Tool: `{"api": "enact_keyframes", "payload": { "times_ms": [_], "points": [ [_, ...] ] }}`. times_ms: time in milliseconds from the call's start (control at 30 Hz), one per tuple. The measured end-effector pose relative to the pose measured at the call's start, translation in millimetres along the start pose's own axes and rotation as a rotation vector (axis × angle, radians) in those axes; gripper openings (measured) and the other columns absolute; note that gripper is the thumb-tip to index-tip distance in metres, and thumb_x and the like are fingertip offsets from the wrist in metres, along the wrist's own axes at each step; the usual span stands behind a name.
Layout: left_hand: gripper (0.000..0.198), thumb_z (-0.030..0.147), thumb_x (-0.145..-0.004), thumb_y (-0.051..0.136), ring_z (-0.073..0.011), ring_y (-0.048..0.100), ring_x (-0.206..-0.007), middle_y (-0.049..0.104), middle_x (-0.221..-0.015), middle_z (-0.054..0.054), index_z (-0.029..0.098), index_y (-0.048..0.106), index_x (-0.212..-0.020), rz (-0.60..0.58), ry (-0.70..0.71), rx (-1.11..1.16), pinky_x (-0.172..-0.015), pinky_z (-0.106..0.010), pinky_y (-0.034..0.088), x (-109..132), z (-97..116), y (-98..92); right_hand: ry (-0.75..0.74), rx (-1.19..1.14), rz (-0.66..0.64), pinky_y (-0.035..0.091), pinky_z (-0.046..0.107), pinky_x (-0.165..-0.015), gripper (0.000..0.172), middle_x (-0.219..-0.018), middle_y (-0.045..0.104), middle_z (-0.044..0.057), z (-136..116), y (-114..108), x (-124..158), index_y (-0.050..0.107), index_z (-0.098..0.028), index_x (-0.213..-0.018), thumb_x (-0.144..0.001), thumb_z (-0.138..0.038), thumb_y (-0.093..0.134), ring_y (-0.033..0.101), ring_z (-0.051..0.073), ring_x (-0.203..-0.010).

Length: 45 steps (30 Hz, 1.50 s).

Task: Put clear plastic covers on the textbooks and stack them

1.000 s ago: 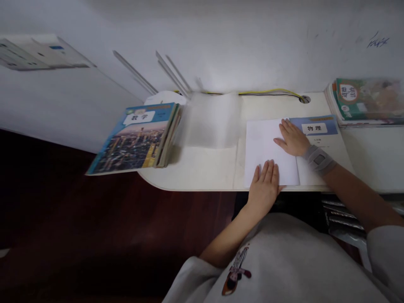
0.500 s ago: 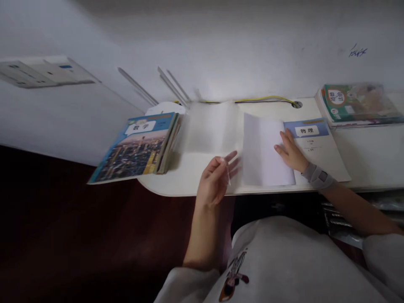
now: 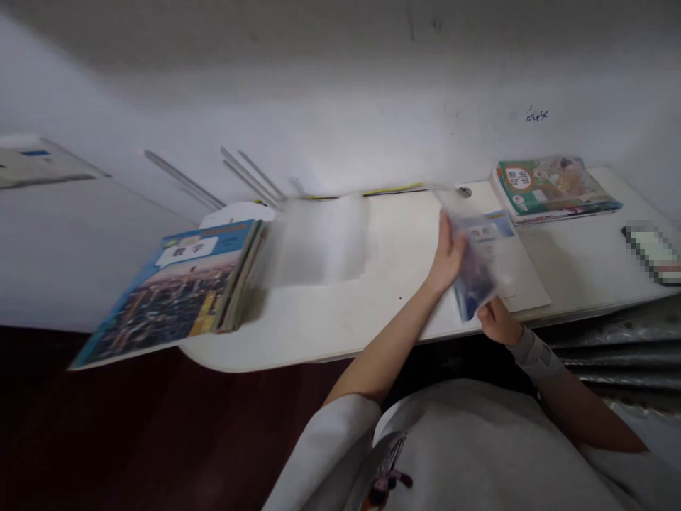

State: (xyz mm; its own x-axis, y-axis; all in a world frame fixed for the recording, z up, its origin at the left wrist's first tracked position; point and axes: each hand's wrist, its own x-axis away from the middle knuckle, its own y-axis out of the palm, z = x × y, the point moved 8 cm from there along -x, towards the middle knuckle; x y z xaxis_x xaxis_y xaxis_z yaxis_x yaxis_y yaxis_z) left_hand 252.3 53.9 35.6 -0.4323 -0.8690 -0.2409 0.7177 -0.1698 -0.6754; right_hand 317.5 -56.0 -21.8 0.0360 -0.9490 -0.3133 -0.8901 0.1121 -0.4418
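A physics textbook (image 3: 524, 280) lies on the white desk with its title page showing. Its front cover (image 3: 476, 277), bluish under a clear film, stands up tilted over the page and is blurred. My left hand (image 3: 447, 252) is closed on the cover's upper left side, the thumb against its near face. Lower down, my right hand (image 3: 499, 323) pinches the cover's bottom corner near the desk's front edge. To the left of both hands lies a translucent plastic book cover (image 3: 322, 241).
A stack of books topped by a maths textbook (image 3: 175, 284) overhangs the desk's left end. Behind it stands a white device with antennas (image 3: 239, 211). Further right are another book stack (image 3: 553, 186) and a pixelated phone-like object (image 3: 657, 252). A yellow cable (image 3: 394, 189) runs along the wall.
The opened cover, flat before, has been lifted and swung rightward over the page. My left hand moved right onto it. My right hand slid from the page down to the bottom corner. The view shifted right.
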Motion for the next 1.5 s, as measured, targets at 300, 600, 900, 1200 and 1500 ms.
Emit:
{"api": "enact_keyframes", "payload": {
  "times_ms": [300,600,900,1200,1500],
  "points": [
    [0.058,0.038,-0.097,0.040,-0.0299,0.026,-0.143,0.029,-0.155,-0.019,0.013,0.028,-0.148,-0.124,0.112,-0.226,-0.111,-0.050,0.029,-74,3,43.2,0.279,0.030,0.536,0.042,0.060,-0.103,0.050,-0.120,0.066,0.011,26,-78,41,0.052,-0.028,-0.129,-0.083,-0.048,0.055,0.060,0.033,-0.115],
    [0.042,0.042,-0.094,0.042,-0.0171,0.063,-0.092,0.071,-0.108,-0.010,0.008,0.062,-0.109,-0.238,-0.045,-0.311,-0.081,-0.024,0.044,-88,-49,12.5,0.389,0.071,0.502,0.053,0.054,-0.091,0.062,-0.116,0.068,0.012,39,-110,49,0.049,-0.023,-0.133,-0.078,-0.047,0.062,0.065,0.032,-0.107],
    [0.036,0.050,-0.083,0.052,-0.0162,0.055,-0.059,0.062,-0.060,-0.002,0.019,0.058,-0.063,-0.233,-0.376,-0.295,-0.056,-0.028,0.036,50,-126,-74.4,0.364,-0.176,-0.062,0.053,0.050,-0.089,0.036,-0.092,0.075,0.003,69,-116,-57,0.072,-0.028,-0.095,-0.066,-0.051,0.072,0.068,0.027,-0.092],
    [0.028,0.041,-0.087,0.048,-0.0188,0.060,-0.075,0.066,-0.084,-0.006,0.020,0.057,-0.069,-0.070,-0.424,-0.392,-0.066,-0.030,0.039,85,-111,-71.4,0.169,0.388,-0.642,0.050,0.033,-0.080,0.034,-0.095,0.074,0.005,20,-71,-146,0.072,-0.019,-0.099,-0.074,-0.041,0.065,0.067,0.022,-0.088],
    [0.031,0.042,-0.088,0.049,-0.0254,0.065,-0.083,0.071,-0.088,-0.009,0.019,0.058,-0.106,-0.186,-0.471,-0.370,-0.067,-0.032,0.043,89,-110,-74.8,0.166,1.075,-0.472,0.041,0.029,-0.069,0.024,-0.095,0.072,0.012,45,-42,-136,0.066,-0.015,-0.097,-0.087,-0.021,0.045,0.065,0.023,-0.087]
  ]
}}
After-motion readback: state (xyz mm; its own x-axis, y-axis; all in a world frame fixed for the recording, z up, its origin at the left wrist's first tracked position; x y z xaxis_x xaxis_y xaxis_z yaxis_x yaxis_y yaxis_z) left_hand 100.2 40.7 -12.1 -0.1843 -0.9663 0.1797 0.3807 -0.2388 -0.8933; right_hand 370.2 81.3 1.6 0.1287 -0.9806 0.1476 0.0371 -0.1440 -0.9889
